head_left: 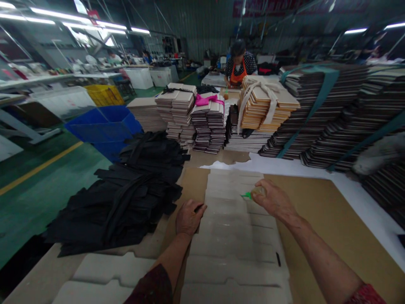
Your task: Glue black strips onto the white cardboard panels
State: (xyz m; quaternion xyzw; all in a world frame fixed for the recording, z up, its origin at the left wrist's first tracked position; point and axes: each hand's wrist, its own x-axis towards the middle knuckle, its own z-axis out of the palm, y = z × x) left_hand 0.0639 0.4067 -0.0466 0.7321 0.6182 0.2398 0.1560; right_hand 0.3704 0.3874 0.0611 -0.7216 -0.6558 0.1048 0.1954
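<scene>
Pale beige card panels (221,245) overlap in a long row running away from me, with shiny wet-looking streaks on them. My right hand (272,198) grips a small squeeze bottle (258,192), its green nozzle (246,195) pointing left just over the far panels; whether the tip touches is unclear. Along the row's left edge rests my left hand (189,216), fingers loosely bent and apart, holding nothing visible. A small black strip (278,259) lies on the right side of the row. Beneath is a brown board (303,198).
Black fabric strips (123,202) are heaped at left, with more beige panels (107,268) in front. Bundled card stacks (207,122) and tall strapped stacks (329,101) line the back and right. A blue bin (104,126) stands left; a person in an orange apron (238,74) works beyond.
</scene>
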